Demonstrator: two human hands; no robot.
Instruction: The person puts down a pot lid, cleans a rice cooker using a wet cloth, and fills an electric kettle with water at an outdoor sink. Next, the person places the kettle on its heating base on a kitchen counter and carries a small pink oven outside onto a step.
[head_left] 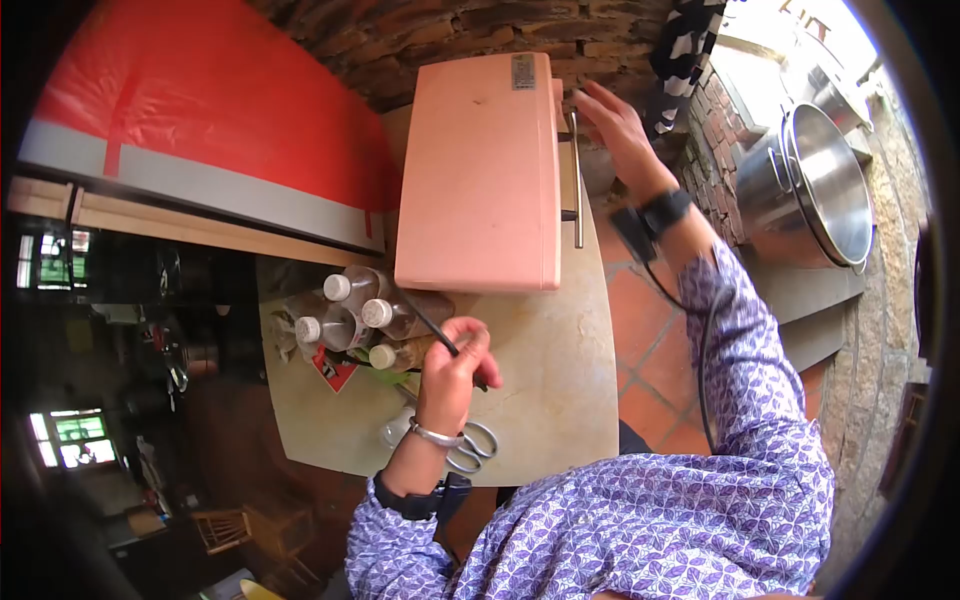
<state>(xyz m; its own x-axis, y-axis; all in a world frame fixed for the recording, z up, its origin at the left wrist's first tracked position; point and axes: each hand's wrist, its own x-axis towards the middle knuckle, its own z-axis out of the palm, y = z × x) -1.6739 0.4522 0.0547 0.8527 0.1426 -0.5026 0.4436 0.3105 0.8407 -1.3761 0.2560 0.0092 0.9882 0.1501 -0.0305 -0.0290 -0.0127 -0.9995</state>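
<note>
A pink countertop oven (480,180) with a metal bar handle (577,180) along its right side stands on a pale table (560,400). My left hand (455,365) is closed around a black cord (428,322) that runs up towards the oven's lower edge. My right hand (620,135) is beside the oven's upper right side, fingers stretched out near the handle's far end. Whether its fingertips touch the oven I cannot tell. Scissors (474,447) with grey handles lie partly hidden behind my left wrist.
Several plastic bottles (378,314) with white caps cluster left of my left hand, by a red packet (333,370). A red-covered surface (230,110) borders the table on the left. Large steel pots (830,185) stand at the right, and a brick wall (480,25) rises behind.
</note>
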